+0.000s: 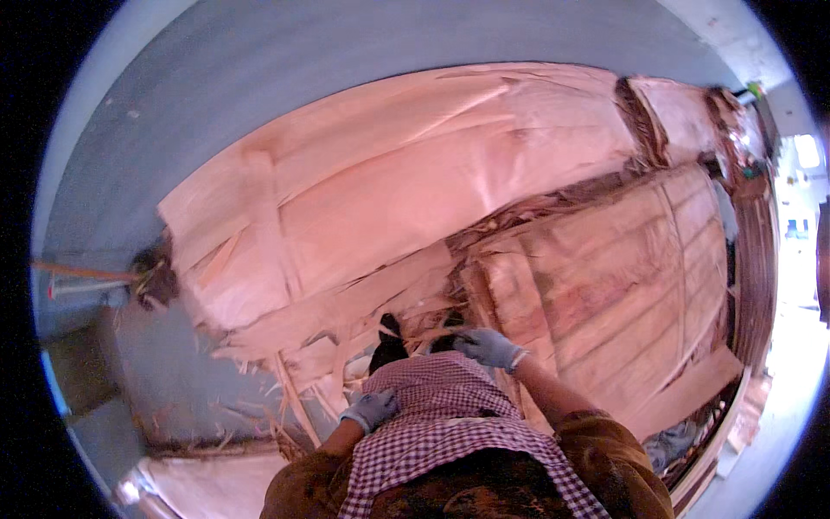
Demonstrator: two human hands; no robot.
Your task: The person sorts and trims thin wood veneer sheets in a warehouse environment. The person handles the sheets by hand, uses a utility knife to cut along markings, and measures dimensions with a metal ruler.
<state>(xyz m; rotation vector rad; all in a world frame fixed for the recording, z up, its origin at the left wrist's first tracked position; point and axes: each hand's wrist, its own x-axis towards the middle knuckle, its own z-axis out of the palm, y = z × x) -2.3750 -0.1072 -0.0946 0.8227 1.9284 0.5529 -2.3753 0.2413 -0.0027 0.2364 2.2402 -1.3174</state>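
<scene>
The right hand [488, 348], in a pale blue-grey glove, reaches forward at about one o'clock from the checked apron [450, 415]; its fingers curl down over the splintered near edge of the veneer, seemingly gripping a ragged strip there, though what exactly is pinched is too small to tell; the left hand [372, 408], gloved alike, sits low at about nine o'clock of the apron, fingers loosely curled against the cloth and holding nothing visible.

The large veneer sheet [389, 190] lies flat across the middle of the view, running from nine o'clock up toward one o'clock; it is thin, pinkish-tan wood, with long grain lines, overlapping layers and cracks, and probably lies spread out because a sheet so thin would split if bent. A second stack of veneer [622, 285] lies at three o'clock, just beside the first, its sheets browner and streaked, edges squared so that the pile holds its shape.

Between the two, right before the right hand, broken slivers [415, 324] bunch together; more splinters [285, 406] scatter at seven o'clock on the grey floor [173, 104]. The dark toe of a shoe [389, 327] shows just above the apron. A brown tuft with a rod [151, 277] sits at nine o'clock by the sheet's corner.
</scene>
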